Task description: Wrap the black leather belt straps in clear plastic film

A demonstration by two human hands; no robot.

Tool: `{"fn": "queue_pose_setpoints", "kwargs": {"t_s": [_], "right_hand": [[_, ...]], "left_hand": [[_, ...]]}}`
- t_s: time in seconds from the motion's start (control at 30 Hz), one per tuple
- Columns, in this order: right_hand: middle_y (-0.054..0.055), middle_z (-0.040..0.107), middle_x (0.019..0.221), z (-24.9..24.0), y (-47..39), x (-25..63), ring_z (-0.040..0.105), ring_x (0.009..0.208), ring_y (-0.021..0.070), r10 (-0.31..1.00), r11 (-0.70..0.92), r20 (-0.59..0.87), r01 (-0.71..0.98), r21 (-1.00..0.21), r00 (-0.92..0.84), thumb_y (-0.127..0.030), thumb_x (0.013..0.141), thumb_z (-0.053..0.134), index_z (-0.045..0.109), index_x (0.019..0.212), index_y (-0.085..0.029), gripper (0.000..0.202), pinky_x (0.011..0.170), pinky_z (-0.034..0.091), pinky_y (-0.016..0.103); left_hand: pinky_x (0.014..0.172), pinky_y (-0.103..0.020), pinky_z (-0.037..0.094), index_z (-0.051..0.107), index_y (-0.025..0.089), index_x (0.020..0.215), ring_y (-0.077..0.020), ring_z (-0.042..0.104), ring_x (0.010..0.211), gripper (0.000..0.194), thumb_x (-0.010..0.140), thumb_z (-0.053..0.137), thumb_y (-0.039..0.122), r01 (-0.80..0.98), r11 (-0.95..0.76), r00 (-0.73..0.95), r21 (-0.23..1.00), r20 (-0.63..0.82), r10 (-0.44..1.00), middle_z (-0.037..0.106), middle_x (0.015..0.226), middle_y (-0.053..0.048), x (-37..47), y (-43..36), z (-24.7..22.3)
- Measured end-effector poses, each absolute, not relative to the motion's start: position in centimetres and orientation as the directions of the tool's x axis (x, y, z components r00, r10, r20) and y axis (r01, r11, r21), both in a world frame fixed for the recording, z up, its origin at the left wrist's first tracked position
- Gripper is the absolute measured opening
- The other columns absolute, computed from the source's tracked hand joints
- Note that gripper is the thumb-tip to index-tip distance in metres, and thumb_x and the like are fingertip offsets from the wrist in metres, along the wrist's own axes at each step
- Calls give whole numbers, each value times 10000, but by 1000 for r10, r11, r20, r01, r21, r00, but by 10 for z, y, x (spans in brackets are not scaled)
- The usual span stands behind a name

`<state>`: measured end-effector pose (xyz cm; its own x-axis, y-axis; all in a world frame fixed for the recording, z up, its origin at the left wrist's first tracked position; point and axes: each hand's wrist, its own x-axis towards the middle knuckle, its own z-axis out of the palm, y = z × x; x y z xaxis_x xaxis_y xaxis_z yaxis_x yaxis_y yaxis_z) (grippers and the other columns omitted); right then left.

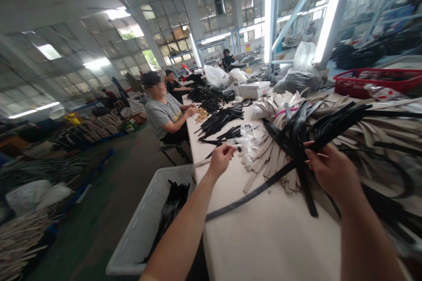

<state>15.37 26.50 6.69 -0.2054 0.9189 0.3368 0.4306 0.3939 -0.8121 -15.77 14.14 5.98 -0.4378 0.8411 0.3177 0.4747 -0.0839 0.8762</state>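
My right hand (334, 171) is closed round a bundle of black straps (339, 125), whose loops and ends stick out to both sides. One long black strap (250, 195) runs from near that bundle down to the left, across the table edge. Above the table's left edge, my left hand (222, 160) has its thumb and fingers pinched together; whatever may be between them cannot be made out. Beyond the bundle lies a heap of beige straps (270, 158), with a pink tie (285, 111) around part of it. Crumpled clear plastic (249, 140) rests beside the heap.
A white bin (132, 228) with black straps stands left of the table (263, 246). Farther along lie black strips (222, 120) and gold-coloured pieces (201, 115), where a seated person (165, 109) works. A red basket (376, 83) sits at the right.
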Motion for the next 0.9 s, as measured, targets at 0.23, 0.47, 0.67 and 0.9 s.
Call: {"fn": "queue_pose_setpoints", "kwargs": {"t_s": [0.23, 0.47, 0.67, 0.9], "right_hand": [[43, 703, 795, 67, 267, 149, 701, 637, 200, 894, 441, 381, 306, -844, -236, -396, 906, 572, 660, 1132, -207, 307, 575, 506, 277], [27, 669, 773, 70, 264, 145, 661, 583, 172, 886, 436, 378, 206, -876, -270, -413, 910, 580, 655, 1108, -211, 292, 553, 518, 273], [19, 651, 756, 73, 263, 146, 637, 567, 159, 883, 421, 358, 174, -890, -304, -424, 914, 577, 644, 1115, -213, 300, 526, 507, 256], [46, 687, 834, 77, 261, 145, 661, 634, 171, 887, 410, 348, 172, -896, -302, -444, 905, 581, 649, 1118, -193, 337, 582, 528, 269]], "left_hand": [[547, -252, 428, 713, 155, 847, -142, 548, 567, 273, 890, 615, 406, 588, 18, -498, 809, 345, 795, 628, 669, -22, -162, 150, 52], [522, -241, 393, 639, 219, 1286, -82, 433, 512, 395, 898, 587, 265, 573, -104, -181, 813, 249, 952, 702, 1035, -70, -89, 161, 46], [491, -217, 345, 664, 214, 1258, -77, 448, 533, 504, 787, 742, 376, 380, -77, 113, 922, 37, 993, 719, 956, -40, -44, 182, 43], [499, -231, 390, 752, 132, 930, -123, 544, 512, 338, 821, 693, 446, 267, 9, -13, 964, -5, 1000, 635, 611, -12, -54, 185, 26]]}}
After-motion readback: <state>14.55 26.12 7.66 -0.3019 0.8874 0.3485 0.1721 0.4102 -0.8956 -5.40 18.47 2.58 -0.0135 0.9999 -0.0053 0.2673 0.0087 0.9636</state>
